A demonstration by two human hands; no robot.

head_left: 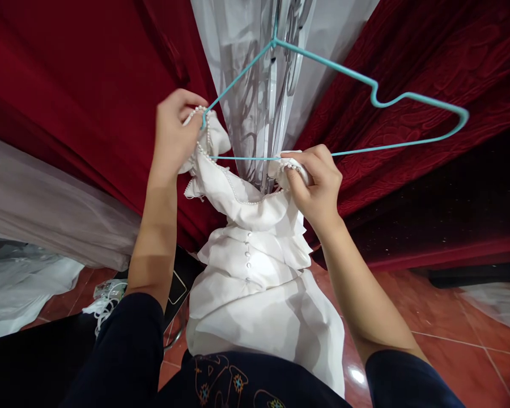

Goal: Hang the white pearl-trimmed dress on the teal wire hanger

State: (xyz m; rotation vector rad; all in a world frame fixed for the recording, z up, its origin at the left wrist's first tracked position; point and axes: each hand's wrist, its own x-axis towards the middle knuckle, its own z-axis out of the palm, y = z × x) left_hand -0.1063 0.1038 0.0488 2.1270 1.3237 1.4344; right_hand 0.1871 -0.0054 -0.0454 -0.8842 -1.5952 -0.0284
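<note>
A white dress (242,294) with buttons down its front and a beaded neckline hangs before me, its lower part near my body. My left hand (179,127) is closed on its left shoulder, where the left end of a turquoise hanger (331,63) meets the pearl trim. With fingers pinched, my right hand (318,181) grips the other shoulder of the dress at the hanger's bottom bar. The hanger's right end sticks out bare beyond that hand. Its hook runs up past the top of the view.
Dark red curtains (76,68) hang on both sides, with white metal scrollwork (276,113) between them. A black chair (185,277) stands at lower left near white cords (106,309). White fabric (21,283) lies farther left. The floor (454,334) is red tile.
</note>
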